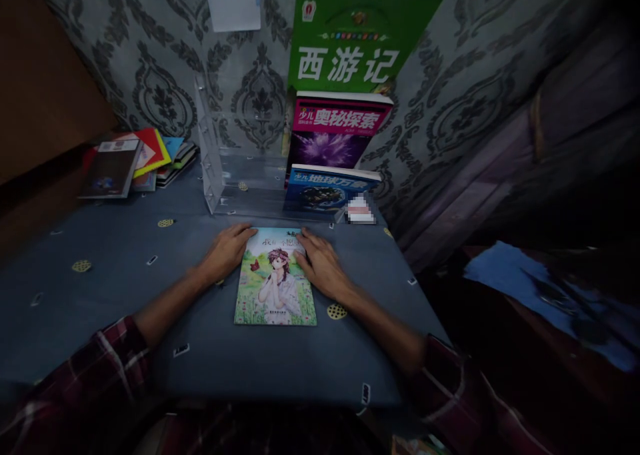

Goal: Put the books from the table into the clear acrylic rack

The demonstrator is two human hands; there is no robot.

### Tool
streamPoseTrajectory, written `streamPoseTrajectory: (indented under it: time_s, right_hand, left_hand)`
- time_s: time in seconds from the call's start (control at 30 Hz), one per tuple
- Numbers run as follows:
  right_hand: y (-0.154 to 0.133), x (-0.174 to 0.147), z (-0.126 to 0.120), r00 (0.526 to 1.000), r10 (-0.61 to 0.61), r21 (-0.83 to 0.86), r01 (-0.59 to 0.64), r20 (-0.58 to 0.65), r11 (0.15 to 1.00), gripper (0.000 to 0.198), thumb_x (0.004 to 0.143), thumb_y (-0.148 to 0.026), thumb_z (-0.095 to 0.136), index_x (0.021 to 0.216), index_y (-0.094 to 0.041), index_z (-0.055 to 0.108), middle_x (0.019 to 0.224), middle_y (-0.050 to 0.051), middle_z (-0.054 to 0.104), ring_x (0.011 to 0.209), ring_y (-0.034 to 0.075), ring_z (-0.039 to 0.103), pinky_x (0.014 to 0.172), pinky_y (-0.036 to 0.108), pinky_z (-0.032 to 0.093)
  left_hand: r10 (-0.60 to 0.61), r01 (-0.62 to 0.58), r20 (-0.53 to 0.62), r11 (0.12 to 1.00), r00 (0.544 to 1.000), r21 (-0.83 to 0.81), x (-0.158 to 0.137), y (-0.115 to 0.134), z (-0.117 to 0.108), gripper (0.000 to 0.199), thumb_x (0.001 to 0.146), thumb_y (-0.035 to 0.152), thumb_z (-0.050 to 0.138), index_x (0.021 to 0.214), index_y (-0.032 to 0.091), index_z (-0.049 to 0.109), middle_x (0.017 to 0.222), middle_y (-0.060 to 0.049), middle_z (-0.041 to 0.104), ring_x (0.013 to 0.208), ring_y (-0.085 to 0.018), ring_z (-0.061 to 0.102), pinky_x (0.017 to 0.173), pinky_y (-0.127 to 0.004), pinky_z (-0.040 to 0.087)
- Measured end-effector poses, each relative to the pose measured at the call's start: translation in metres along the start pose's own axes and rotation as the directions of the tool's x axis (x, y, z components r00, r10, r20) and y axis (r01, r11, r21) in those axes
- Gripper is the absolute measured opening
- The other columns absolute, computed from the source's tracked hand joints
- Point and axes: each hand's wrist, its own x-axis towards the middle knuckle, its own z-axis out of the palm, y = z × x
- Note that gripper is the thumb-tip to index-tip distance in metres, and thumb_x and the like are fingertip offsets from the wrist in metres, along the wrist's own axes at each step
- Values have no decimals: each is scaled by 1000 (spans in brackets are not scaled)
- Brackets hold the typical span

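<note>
A thin paperback book lies flat on the table, its cover showing a drawn figure with clasped hands among flowers and a red butterfly. My left hand is closed on its upper left edge, the fingertips at the corner. At the upper right corner, my right hand grips the same book, its thumb over the cover and part of the title. Just beyond the book stands a clear acrylic tiered rack. Its right side holds a blue book, a purple-pink book and a tall green book.
Stacked books lie at the table's back left. A small blurred-out white item sits by the rack's right front. The grey patterned tablecloth ends at a right edge, beyond which blue cloth lies lower down. Patterned wallpaper is behind.
</note>
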Motion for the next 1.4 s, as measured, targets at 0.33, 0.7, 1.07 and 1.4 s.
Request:
streamPoseTrajectory:
  time_s: [0.33,0.7,1.07,1.4]
  right_hand:
    - [0,-5,-5,998,-10,51,14,-65,999,39,98,-30,45,129,-19,67,126,14,70,120,32,60,102,51,48]
    - [35,30,-5,1000,-23,264,22,1,964,49,91,-20,46,138,-19,60,140,11,65,126,27,60,107,48,48]
    - [-7,6,-24,985,13,576,-112,174,810,38,97,-36,49,113,-14,74,60,1,70,58,16,63,61,26,48]
    - [-12,2,-15,997,16,644,-62,77,762,34,94,-36,53,107,-14,76,56,-1,66,53,14,61,59,25,47]
  left_hand:
    - [-90,92,-19,990,996,110,0,12,-8,38,96,18,45,129,22,64,134,-12,62,121,-29,58,100,-47,51]
    - [465,-476,226,880,856,-9,-32,141,-8,38,100,46,51,134,30,58,147,-9,56,139,-32,47,110,-56,42]
    - [81,-222,449,937,890,270,-45,115,-57,27,97,32,60,78,15,70,74,-8,71,80,-26,69,82,-44,53]
    - [-41,-101,341,917,939,387,-27,131,-44,27,100,34,54,114,14,63,116,-14,66,111,-32,60,90,-46,51]
